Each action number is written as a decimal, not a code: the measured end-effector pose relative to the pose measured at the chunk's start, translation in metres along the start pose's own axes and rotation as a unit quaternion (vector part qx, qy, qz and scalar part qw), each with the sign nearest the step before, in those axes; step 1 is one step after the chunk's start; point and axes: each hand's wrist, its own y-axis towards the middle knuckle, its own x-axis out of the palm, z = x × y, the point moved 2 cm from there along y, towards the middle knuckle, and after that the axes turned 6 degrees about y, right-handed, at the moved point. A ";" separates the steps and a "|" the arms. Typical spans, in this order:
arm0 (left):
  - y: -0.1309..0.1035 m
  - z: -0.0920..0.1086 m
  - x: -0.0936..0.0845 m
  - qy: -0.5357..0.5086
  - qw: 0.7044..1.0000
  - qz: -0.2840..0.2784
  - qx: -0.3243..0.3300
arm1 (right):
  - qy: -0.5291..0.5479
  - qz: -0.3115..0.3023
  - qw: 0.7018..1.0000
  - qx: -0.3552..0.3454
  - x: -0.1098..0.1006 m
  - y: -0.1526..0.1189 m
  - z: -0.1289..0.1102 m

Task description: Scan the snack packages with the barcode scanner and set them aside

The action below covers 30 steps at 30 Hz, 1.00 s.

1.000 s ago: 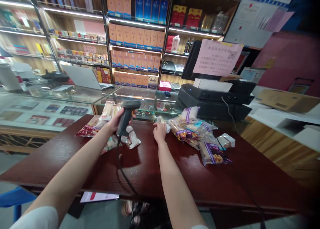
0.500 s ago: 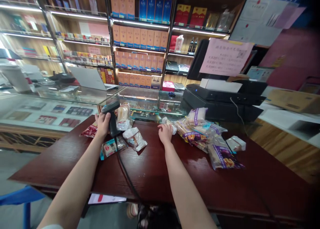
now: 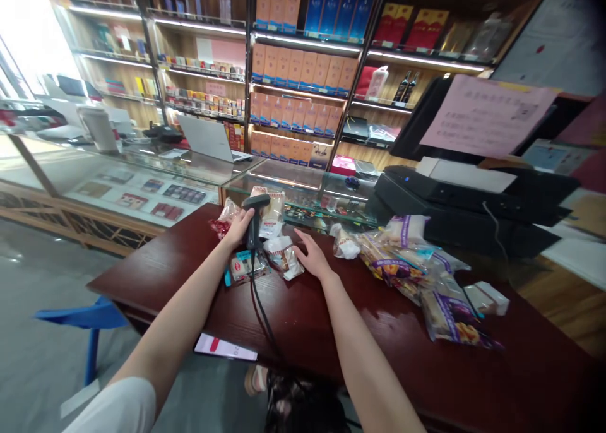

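My left hand [image 3: 239,229] is wrapped round the handle of a black barcode scanner [image 3: 254,225], whose cable runs down over the table. My right hand [image 3: 312,254] has its fingers spread, beside a white paper-wrapped snack packet [image 3: 284,257]. Below the scanner lies a clear snack packet with a blue edge [image 3: 243,266]. Behind it are a white-and-tan packet [image 3: 273,215] and a red-and-clear packet [image 3: 222,221], partly hidden by my left hand. Right of my right hand sits another small white packet [image 3: 345,242].
A pile of purple-and-clear snack bags [image 3: 392,256] and a small wrapped packet [image 3: 487,298] lie on the right of the dark wooden table [image 3: 303,326]. Behind stand a glass counter [image 3: 303,180], a laptop [image 3: 208,139] and a black monitor with a pink sheet [image 3: 487,114]. A blue stool [image 3: 89,316] is at left.
My right hand has left the small white packet and moved left to the paper-wrapped packet, its fingers spreading. My left hand still holds the scanner. The camera view has turned left.
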 end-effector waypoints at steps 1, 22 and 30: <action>-0.001 0.000 0.003 -0.020 1.000 -0.009 -0.003 | -0.004 -0.018 1.000 0.004 0.001 -0.001 -0.003; -0.038 0.013 0.054 -0.080 0.989 -0.121 -0.005 | 0.412 0.156 0.867 0.232 -0.029 -0.001 0.036; -0.056 0.036 0.057 -0.075 0.989 -0.120 0.032 | 0.582 0.162 0.756 0.254 -0.043 -0.001 0.041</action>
